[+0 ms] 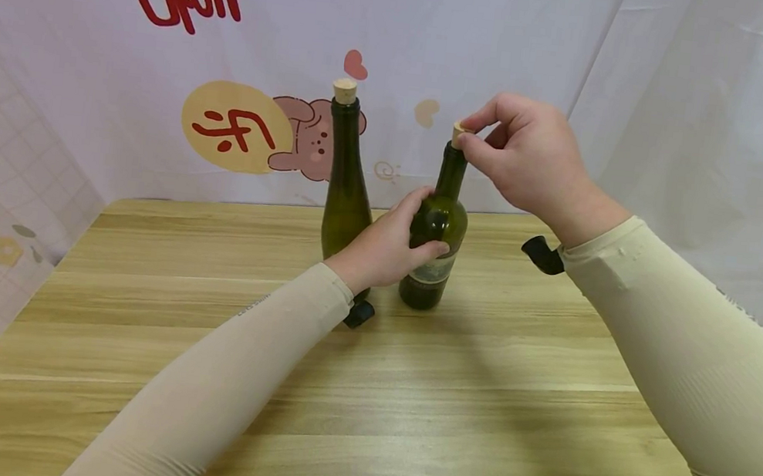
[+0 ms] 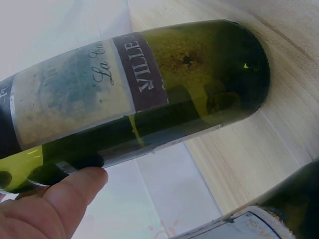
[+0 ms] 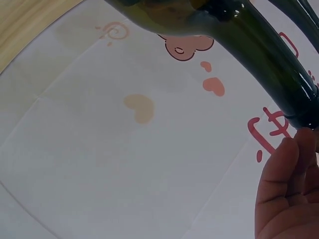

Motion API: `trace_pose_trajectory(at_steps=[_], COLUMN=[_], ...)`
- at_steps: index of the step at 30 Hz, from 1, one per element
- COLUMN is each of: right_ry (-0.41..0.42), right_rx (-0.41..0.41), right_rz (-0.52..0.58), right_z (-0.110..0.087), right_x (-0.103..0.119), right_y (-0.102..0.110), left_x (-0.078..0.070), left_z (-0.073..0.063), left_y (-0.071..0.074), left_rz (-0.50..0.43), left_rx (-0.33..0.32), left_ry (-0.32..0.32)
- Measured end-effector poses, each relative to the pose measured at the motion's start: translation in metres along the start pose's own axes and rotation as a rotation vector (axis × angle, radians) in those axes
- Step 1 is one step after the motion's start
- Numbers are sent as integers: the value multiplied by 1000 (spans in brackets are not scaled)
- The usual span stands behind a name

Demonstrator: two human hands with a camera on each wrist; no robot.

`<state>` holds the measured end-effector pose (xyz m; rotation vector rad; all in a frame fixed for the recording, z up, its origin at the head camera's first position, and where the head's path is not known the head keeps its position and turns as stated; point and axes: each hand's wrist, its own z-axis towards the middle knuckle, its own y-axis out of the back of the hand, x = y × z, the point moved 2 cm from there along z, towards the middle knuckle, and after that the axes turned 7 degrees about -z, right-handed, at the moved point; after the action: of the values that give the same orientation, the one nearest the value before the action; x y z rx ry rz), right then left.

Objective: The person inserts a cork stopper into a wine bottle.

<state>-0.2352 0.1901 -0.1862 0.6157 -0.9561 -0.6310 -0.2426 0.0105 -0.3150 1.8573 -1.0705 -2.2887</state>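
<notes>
A green wine bottle (image 1: 440, 225) with a paper label stands on the wooden table, right of centre. My left hand (image 1: 391, 243) grips its body from the left, thumb and fingers curved about it. At the mouth, my right hand (image 1: 526, 152) pinches a cork (image 1: 458, 134) between thumb and fingers. The left wrist view shows the labelled bottle (image 2: 79, 94) close up, with part of the left hand (image 2: 55, 209) against it. In the right wrist view the right hand's fingers (image 3: 279, 172) meet the bottle's neck (image 3: 264, 64); the cork is mostly hidden there.
Just left stands a taller, slimmer green bottle (image 1: 346, 180) with a cork (image 1: 344, 91) in its mouth, partly behind the left hand. Behind the table (image 1: 363, 414) hangs a white cloth (image 1: 507, 42) printed with a bear, hearts and red characters.
</notes>
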Motion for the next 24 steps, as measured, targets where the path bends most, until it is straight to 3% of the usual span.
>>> trace_pose_trajectory(at_steps=[24], right_ry=[-21], right_rx=[37], right_rz=[-43], right_z=[3], right_x=[3], right_y=[3], left_x=[-1], left_z=[1], left_y=[-1], left_rz=[10], left_rx=[-6], left_ry=[-2])
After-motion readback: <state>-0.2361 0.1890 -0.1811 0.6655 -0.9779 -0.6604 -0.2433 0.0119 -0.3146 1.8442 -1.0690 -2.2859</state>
